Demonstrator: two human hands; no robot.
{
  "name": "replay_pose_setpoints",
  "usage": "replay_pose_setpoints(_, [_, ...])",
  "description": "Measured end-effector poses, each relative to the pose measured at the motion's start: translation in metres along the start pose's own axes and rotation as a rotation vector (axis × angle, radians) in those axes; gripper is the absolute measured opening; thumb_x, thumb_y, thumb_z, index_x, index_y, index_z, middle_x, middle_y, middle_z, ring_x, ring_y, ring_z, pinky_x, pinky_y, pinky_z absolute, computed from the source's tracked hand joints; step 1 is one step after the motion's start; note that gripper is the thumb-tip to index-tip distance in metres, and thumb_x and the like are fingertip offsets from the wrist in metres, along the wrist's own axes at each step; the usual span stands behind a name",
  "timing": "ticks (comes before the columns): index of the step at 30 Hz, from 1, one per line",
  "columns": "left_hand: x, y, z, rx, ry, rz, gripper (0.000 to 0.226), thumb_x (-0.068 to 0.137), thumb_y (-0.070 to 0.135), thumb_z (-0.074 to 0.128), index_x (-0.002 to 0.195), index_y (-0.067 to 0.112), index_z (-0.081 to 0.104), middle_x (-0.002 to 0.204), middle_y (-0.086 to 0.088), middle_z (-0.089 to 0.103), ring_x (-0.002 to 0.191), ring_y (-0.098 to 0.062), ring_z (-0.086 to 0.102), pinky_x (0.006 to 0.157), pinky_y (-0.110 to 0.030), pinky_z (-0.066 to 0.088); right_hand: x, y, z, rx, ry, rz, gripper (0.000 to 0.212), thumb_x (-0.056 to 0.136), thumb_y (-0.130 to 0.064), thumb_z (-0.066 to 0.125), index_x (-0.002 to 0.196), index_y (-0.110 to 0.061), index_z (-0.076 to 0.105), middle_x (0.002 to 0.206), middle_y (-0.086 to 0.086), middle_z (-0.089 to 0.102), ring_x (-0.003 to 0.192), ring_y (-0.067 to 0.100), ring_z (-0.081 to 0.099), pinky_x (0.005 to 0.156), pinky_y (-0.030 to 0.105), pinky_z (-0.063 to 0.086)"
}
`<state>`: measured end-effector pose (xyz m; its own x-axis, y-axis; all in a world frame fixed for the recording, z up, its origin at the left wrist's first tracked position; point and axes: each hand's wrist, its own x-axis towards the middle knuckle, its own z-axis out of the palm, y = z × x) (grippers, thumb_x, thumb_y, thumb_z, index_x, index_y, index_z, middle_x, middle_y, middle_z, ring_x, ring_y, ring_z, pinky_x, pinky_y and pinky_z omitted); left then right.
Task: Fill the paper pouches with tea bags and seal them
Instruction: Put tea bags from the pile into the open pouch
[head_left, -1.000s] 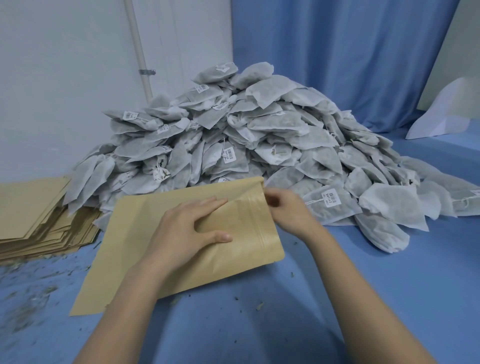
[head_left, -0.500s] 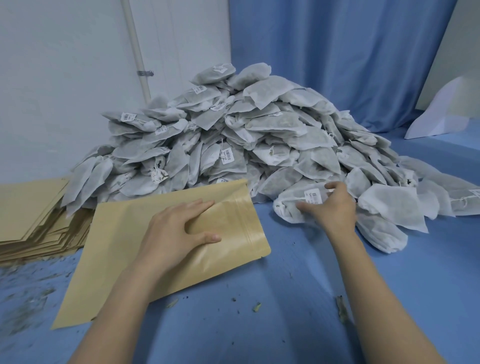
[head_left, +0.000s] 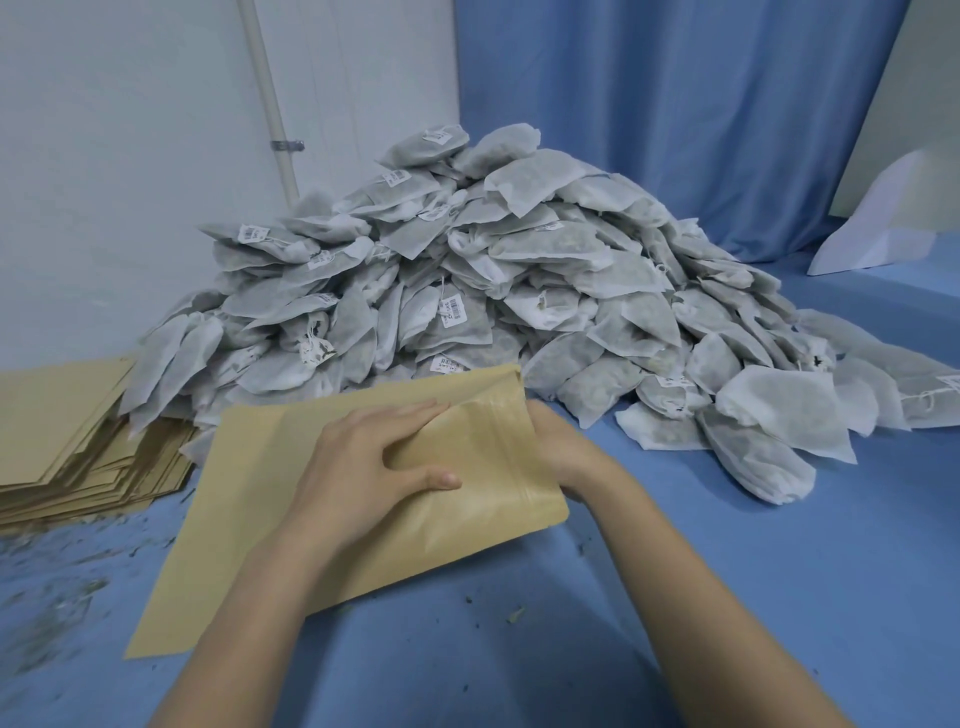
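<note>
A tan paper pouch (head_left: 249, 519) lies on the blue table (head_left: 779, 571) in front of me, its open mouth facing right. My left hand (head_left: 358, 467) rests on top of it, fingers and thumb gripping the bulging upper wall near the mouth. My right hand (head_left: 566, 452) reaches into the mouth from the right. Its fingers are hidden inside, so what they hold is out of sight. A big pile of grey-white tea bags (head_left: 519, 270) with small paper tags rises right behind the pouch.
A stack of flat tan pouches (head_left: 62, 431) sits at the left edge. Loose tea crumbs (head_left: 62, 597) litter the table at front left. A white folded object (head_left: 883, 218) stands at back right, with a blue curtain (head_left: 675, 104) behind.
My right hand took a tea bag from the pile's front, drew back left, and is now inside the pouch mouth. The pouch wall bulges more under my left hand.
</note>
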<state>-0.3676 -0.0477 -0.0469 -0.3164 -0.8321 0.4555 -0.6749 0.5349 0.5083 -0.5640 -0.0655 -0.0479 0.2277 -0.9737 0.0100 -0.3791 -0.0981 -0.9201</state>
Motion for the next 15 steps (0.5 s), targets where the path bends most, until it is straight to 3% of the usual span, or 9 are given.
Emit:
replay_pose_setpoints(3, [-0.002,-0.002,0.006,0.011,-0.046,-0.009,0.060,0.059,0.044,0.082,0.110,0.058,0.055,0.102,0.051,0.045,0.109,0.005,0.046,0.091,-0.001,0.024,-0.004,0.011,-0.002,-0.028,-0.222,0.064,0.029,0.092,-0.004,0.050,0.084,-0.031,0.051,0.084,-0.014,0.050,0.068,-0.004,0.051,0.050,0.003,0.039])
replay_pose_setpoints(6, [-0.001,-0.005,0.010,-0.002,-0.054,-0.006,0.062,0.059,0.043,0.082,0.116,0.050,0.059,0.104,0.051,0.043,0.110,0.007,0.045,0.090,0.002,0.022,-0.005,0.016,-0.004,-0.048,-0.305,0.092,0.022,0.091,-0.003,0.050,0.092,-0.025,0.056,0.084,-0.016,0.054,0.059,-0.017,0.054,0.050,0.003,0.040])
replay_pose_setpoints(8, [-0.001,-0.007,0.010,-0.011,-0.053,-0.004,0.061,0.061,0.043,0.081,0.118,0.048,0.059,0.103,0.052,0.044,0.110,0.009,0.044,0.089,0.004,0.022,-0.002,0.019,-0.009,0.002,-0.138,0.015,0.023,0.089,-0.006,0.054,0.093,-0.027,0.062,0.078,-0.024,0.061,0.059,-0.017,0.055,0.052,0.003,0.040])
replay_pose_setpoints(10, [-0.001,-0.009,0.009,-0.014,-0.047,-0.008,0.060,0.062,0.043,0.081,0.118,0.048,0.059,0.102,0.052,0.045,0.109,0.009,0.045,0.088,0.004,0.023,0.002,0.028,-0.017,0.094,0.228,-0.028,0.023,0.086,-0.006,0.056,0.085,-0.026,0.068,0.079,-0.014,0.068,0.066,-0.005,0.060,0.062,0.010,0.044])
replay_pose_setpoints(12, [-0.001,-0.010,0.008,-0.022,-0.039,-0.015,0.060,0.062,0.041,0.081,0.117,0.049,0.059,0.097,0.055,0.046,0.106,0.012,0.045,0.086,0.005,0.023,0.008,0.046,-0.031,-0.088,0.623,0.041,0.019,0.087,-0.011,0.056,0.096,-0.021,0.068,0.097,0.002,0.068,0.083,0.008,0.060,0.076,0.021,0.043])
replay_pose_setpoints(13, [-0.001,-0.011,0.007,-0.026,-0.036,-0.016,0.059,0.063,0.041,0.081,0.116,0.050,0.058,0.095,0.056,0.046,0.105,0.013,0.044,0.085,0.005,0.023,0.010,0.057,-0.038,-0.216,0.705,0.099,0.023,0.088,-0.015,0.055,0.107,-0.021,0.066,0.107,0.009,0.063,0.095,0.014,0.056,0.083,0.024,0.042])
replay_pose_setpoints(15, [-0.001,-0.012,0.005,-0.039,-0.031,-0.022,0.058,0.063,0.041,0.081,0.114,0.052,0.058,0.096,0.053,0.049,0.104,0.012,0.045,0.085,0.005,0.024,0.015,0.073,-0.046,-0.308,0.635,0.212,0.038,0.089,-0.026,0.053,0.127,-0.027,0.053,0.124,0.018,0.050,0.117,0.025,0.043,0.098,0.031,0.035])
